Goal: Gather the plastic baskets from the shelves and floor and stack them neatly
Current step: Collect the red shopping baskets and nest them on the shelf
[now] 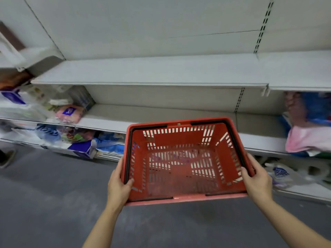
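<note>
A red plastic basket (180, 176) with slotted walls and black handles folded along its rim hangs level in the air in front of the shelves, above the floor. It is empty. My left hand (119, 185) grips its left rim, thumb inside the wall. My right hand (256, 181) grips the right rim, thumb over the edge. No other basket shows.
Grey metal shelves (152, 72) run across the view. Packs of tissue and bagged goods (69, 111) fill the left side, and pink and blue packs (309, 122) sit at the right. Dark grey floor (53, 203) lies below. A foot in a sandal (7, 158) shows at the far left.
</note>
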`<state>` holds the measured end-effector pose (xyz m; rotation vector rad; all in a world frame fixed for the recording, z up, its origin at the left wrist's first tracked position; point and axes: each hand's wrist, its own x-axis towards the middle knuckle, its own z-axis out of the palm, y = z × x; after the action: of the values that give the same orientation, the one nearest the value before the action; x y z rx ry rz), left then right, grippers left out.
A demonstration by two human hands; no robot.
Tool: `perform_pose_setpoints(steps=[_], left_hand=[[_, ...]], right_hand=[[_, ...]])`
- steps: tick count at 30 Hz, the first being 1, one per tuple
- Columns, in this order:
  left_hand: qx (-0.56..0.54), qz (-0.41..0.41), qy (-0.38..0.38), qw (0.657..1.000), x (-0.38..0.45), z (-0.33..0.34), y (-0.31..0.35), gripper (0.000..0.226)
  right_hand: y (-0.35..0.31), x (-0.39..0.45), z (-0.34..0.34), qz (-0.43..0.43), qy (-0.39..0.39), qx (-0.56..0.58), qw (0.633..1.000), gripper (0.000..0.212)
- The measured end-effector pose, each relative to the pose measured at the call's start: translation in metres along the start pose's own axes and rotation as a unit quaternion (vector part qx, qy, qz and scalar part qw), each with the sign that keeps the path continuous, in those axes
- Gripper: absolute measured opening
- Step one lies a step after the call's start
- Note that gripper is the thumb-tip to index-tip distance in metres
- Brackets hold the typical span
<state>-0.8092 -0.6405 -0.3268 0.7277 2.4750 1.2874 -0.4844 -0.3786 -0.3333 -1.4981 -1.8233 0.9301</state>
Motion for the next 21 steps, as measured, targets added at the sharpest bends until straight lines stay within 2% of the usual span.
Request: perform_pose_setpoints(steps=[5,13,21], left_hand=[[-0.018,0.036,0.011,0.999,-0.013,-0.023,0.069,0.092],[-0.034,0.155,0.032,0.987,-0.024,-0.049,0.171,0.088],[-0.098,0.239,0.052,0.965,-0.040,-0.048,0.297,0.084]], right_hand=[[-0.032,-0.007,-0.063,-0.015,0.032,0.047,0.998,0.054],[-0.082,-0.022,-0.153,-0.072,0.141,0.080,0.984,0.052],[-0.114,0.021,-0.253,-0.150,0.214,0.143,0.955,0.052]])
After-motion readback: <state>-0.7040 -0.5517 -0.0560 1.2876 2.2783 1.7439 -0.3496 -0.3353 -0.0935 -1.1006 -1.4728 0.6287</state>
